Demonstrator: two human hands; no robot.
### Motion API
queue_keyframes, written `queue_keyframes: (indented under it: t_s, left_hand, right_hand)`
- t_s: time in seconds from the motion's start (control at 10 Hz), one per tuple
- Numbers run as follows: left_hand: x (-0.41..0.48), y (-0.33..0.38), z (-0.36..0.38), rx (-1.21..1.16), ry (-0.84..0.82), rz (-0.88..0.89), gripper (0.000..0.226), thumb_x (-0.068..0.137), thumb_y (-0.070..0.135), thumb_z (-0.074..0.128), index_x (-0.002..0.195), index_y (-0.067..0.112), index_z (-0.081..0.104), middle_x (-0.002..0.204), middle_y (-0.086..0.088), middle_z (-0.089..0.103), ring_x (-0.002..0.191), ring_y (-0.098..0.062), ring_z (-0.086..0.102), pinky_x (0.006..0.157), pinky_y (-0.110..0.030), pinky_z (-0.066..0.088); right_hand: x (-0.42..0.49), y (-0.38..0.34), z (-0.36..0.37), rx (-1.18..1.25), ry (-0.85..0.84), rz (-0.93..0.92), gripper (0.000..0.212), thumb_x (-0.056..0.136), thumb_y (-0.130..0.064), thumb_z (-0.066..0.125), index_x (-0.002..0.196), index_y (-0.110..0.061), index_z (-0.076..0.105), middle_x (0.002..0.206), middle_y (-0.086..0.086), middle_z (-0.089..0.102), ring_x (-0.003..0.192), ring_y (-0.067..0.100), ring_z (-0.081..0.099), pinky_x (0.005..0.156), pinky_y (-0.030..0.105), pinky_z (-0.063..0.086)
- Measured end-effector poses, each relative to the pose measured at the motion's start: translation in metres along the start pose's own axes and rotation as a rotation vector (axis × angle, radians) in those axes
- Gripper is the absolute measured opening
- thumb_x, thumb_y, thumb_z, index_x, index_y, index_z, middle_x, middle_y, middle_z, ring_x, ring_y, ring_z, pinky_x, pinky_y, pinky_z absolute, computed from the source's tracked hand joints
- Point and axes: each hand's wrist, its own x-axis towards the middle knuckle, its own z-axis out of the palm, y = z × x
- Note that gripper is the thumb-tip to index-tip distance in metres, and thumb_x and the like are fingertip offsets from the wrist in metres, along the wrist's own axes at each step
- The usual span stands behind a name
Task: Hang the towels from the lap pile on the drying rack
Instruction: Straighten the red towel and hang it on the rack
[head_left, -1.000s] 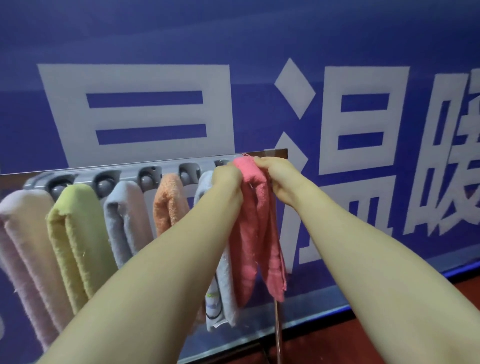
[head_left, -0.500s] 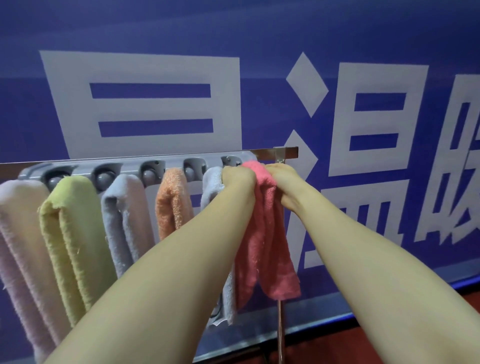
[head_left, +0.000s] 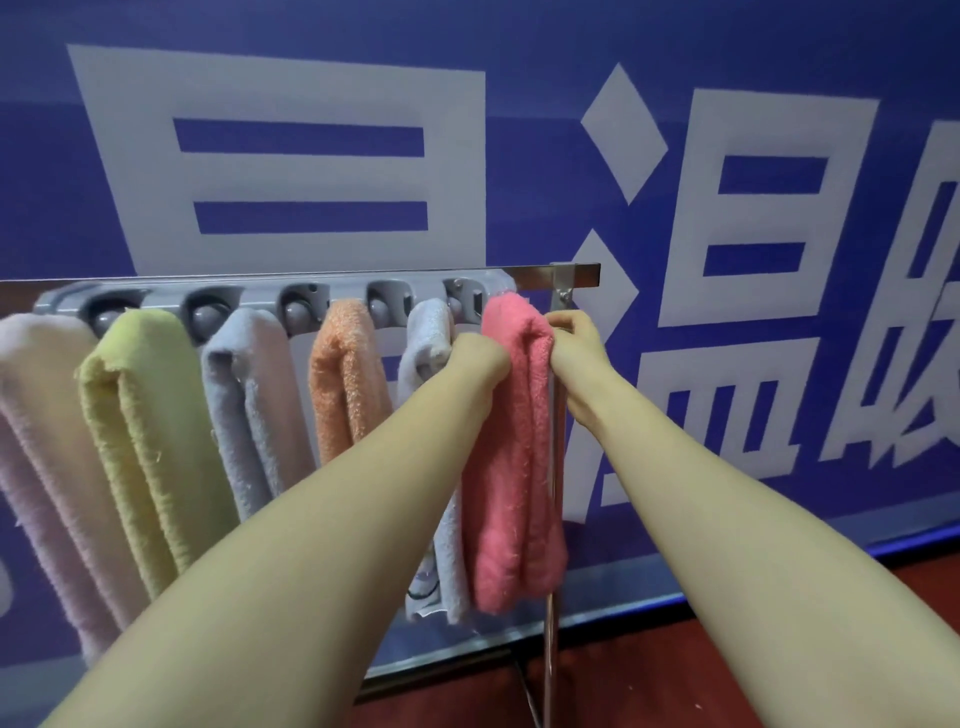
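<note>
1. A blue banner (head_left: 519, 52) fills the background from edge to edge.
2. Large white Chinese characters are printed on it: a boxy character (head_left: 291, 182) with two blue bars at the left, the character 温 (head_left: 727, 260) in the middle, and a third character (head_left: 924, 312) cut off by the right edge.
3. A grey band (head_left: 623, 566) runs along the banner's foot.
4. A bright blue strip (head_left: 924, 545) edges that band at the right.
5. Dark red floor (head_left: 779, 649) lies below.

Pink towel (head_left: 511, 441), folded over drying rack (head_left: 260, 299), hangs between left hand (head_left: 480, 358) and right hand (head_left: 576, 338). Five pastel towels (head_left: 140, 415) hang leftward.
</note>
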Motion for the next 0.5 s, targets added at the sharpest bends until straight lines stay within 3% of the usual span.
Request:
queue_keyframes:
  t_s: [0.1, 0.2, 0.3, 0.4, 0.5]
  left_hand:
    - [-0.018, -0.041, 0.008, 0.007, 0.108, 0.344, 0.038, 0.093, 0.003, 0.044, 0.131, 0.009, 0.046, 0.119, -0.006, 0.050, 0.103, -0.014, 0.048, 0.069, -0.016, 0.043]
    - [-0.047, -0.071, 0.015, -0.010, 0.066, 0.592, 0.059, 0.079, -0.008, 0.043, 0.136, 0.011, 0.043, 0.128, -0.004, 0.044, 0.115, -0.014, 0.047, 0.091, -0.013, 0.044]
    - [-0.045, -0.081, 0.020, -0.176, -0.014, 0.505, 0.060, 0.078, -0.006, 0.047, 0.133, 0.018, 0.044, 0.115, -0.006, 0.054, 0.097, -0.019, 0.061, 0.077, -0.025, 0.054]
    - [-0.043, -0.088, 0.025, -0.157, -0.040, 0.390, 0.055, 0.082, 0.008, 0.054, 0.133, 0.021, 0.041, 0.109, -0.007, 0.062, 0.086, -0.016, 0.065, 0.073, -0.028, 0.056]
    - [-0.038, -0.097, 0.028, -0.013, -0.049, 0.408, 0.068, 0.071, 0.019, 0.048, 0.138, 0.018, 0.035, 0.118, -0.009, 0.058, 0.099, -0.021, 0.063, 0.084, -0.037, 0.056]
  right_hand:
    - [-0.019, 0.008, -0.009, 0.037, 0.071, -0.094, 0.015, 0.091, -0.010, 0.054, 0.095, -0.015, 0.068, 0.095, 0.005, 0.069, 0.089, 0.017, 0.062, 0.083, 0.033, 0.051]
    - [-0.036, 0.017, -0.014, 0.083, -0.059, -0.085, 0.027, 0.094, -0.021, 0.047, 0.078, -0.017, 0.069, 0.081, -0.001, 0.068, 0.082, 0.013, 0.059, 0.085, 0.035, 0.047]
    - [-0.044, 0.029, -0.018, 0.098, -0.192, -0.024, 0.025, 0.092, -0.020, 0.045, 0.081, -0.024, 0.068, 0.077, -0.007, 0.065, 0.079, 0.010, 0.057, 0.081, 0.032, 0.044]
    - [-0.046, 0.034, -0.018, 0.087, -0.221, 0.009, 0.024, 0.089, -0.016, 0.046, 0.092, -0.028, 0.067, 0.079, -0.008, 0.065, 0.075, 0.009, 0.058, 0.069, 0.026, 0.043]
    - [-0.048, 0.039, -0.012, -0.049, -0.212, 0.028, 0.019, 0.090, -0.018, 0.048, 0.092, -0.022, 0.066, 0.089, 0.004, 0.070, 0.081, 0.016, 0.063, 0.072, 0.030, 0.050]
